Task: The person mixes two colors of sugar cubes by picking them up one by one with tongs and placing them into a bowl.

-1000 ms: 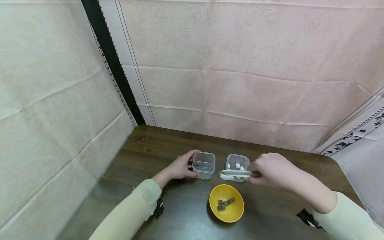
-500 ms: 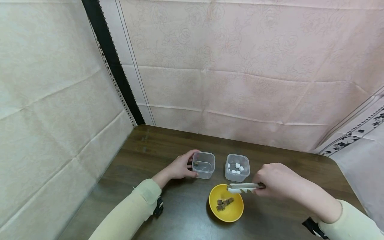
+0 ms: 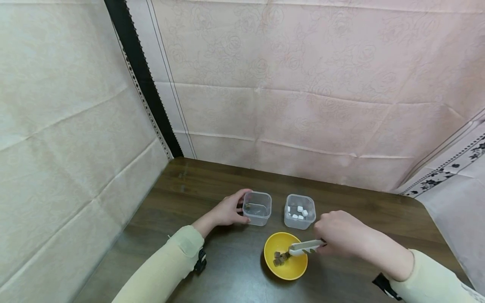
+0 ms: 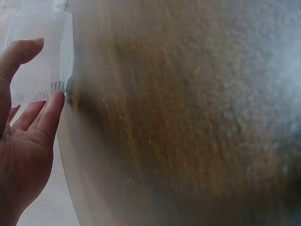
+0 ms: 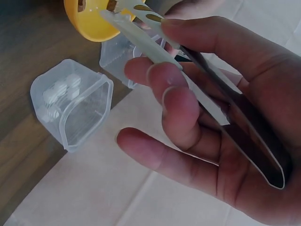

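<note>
White tongs (image 3: 306,247) are gripped in the right hand (image 3: 339,235), their tips lowered into the yellow bowl (image 3: 285,267) at the near edge of the table (image 3: 189,185), among brown cubes (image 3: 281,257); whether one is pinched cannot be told. The left clear container (image 3: 258,208), holding what seems a single brown piece, is clasped by the left hand (image 3: 226,211). White cubes (image 3: 298,212) lie in the right clear container (image 3: 299,211).

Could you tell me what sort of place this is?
Probably a makeshift tabletop recording booth: a dark wooden table closed in by hung floral cloth, bearing only two clear tubs and a yellow bowl.
</note>
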### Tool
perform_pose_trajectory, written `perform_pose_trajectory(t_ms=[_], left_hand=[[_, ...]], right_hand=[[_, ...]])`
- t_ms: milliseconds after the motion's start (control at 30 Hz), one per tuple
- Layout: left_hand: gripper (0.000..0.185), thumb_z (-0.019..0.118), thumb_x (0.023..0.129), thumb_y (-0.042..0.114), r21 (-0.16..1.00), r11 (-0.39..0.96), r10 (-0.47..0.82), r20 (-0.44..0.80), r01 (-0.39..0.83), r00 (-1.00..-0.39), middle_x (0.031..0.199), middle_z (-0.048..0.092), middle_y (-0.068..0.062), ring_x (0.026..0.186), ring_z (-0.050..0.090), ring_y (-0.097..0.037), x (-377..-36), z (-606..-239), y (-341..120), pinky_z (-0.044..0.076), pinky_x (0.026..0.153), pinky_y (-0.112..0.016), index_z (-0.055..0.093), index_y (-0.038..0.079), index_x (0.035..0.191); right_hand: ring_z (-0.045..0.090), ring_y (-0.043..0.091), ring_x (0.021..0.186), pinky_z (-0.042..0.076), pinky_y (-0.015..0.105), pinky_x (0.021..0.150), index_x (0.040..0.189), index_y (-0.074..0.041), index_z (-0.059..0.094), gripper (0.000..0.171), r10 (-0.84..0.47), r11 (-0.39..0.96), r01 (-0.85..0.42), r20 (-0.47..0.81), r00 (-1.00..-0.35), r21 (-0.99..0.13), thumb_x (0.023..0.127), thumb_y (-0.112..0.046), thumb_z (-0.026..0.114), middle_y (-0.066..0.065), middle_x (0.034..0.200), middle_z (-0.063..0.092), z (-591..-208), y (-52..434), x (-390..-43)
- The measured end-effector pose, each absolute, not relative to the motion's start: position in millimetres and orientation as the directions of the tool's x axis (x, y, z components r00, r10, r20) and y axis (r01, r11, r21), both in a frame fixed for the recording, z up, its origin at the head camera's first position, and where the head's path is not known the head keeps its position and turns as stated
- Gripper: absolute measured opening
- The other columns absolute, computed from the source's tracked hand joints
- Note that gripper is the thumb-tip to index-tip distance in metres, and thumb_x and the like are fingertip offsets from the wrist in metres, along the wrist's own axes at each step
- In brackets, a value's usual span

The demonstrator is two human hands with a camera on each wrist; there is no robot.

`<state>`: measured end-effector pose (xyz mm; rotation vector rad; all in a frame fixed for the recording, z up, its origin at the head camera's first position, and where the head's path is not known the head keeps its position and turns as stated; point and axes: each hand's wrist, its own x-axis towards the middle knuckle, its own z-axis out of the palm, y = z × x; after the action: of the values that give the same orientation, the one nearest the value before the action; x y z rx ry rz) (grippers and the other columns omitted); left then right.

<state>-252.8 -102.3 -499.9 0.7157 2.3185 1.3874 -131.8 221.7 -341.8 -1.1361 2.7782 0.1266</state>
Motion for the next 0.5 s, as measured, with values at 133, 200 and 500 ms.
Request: perform_pose_trajectory(t_ms=[133, 200, 500], left_hand=[[0.089, 0.087, 0.087, 0.000, 0.890, 0.384, 0.582, -0.028, 0.245, -0.813, 0.160, 0.047, -0.016, 0.144, 0.052, -0.037, -252.9, -499.5, -101.6, 0.053, 0.110, -0.048, 0.039, 0.015, 0.160], [0.089, 0.087, 0.087, 0.000, 0.893, 0.377, 0.582, -0.023, 0.245, -0.813, 0.160, 0.047, -0.017, 0.144, 0.052, -0.038, -252.9, -499.4, -101.4, 0.053, 0.111, -0.049, 0.039, 0.015, 0.160], [0.088, 0.086, 0.087, 0.000, 0.896, 0.372, 0.584, -0.023, 0.242, -0.811, 0.159, 0.047, -0.018, 0.143, 0.052, -0.038, -252.7, -499.7, -101.4, 0.053, 0.111, -0.050, 0.040, 0.014, 0.160]], right_hand=[[0.033, 0.005, 0.053, 0.031, 0.025, 0.047, 0.057, -0.027, 0.056, 0.042, -0.684, 0.711, -0.700, -0.159, -0.711, 0.070, 0.076, -0.028, 0.093, -0.016, 0.054, 0.038, -342.7, 216.0, -131.1], [0.035, 0.006, 0.052, 0.034, 0.026, 0.047, 0.057, -0.026, 0.054, 0.043, -0.676, 0.713, -0.694, -0.163, -0.718, 0.098, 0.075, -0.029, 0.094, -0.015, 0.054, 0.039, -343.1, 212.6, -130.5], [0.036, 0.009, 0.052, 0.037, 0.027, 0.046, 0.059, -0.022, 0.057, 0.040, -0.653, 0.699, -0.685, -0.206, -0.728, 0.205, 0.072, -0.029, 0.094, -0.011, 0.054, 0.044, -344.7, 196.6, -129.1]])
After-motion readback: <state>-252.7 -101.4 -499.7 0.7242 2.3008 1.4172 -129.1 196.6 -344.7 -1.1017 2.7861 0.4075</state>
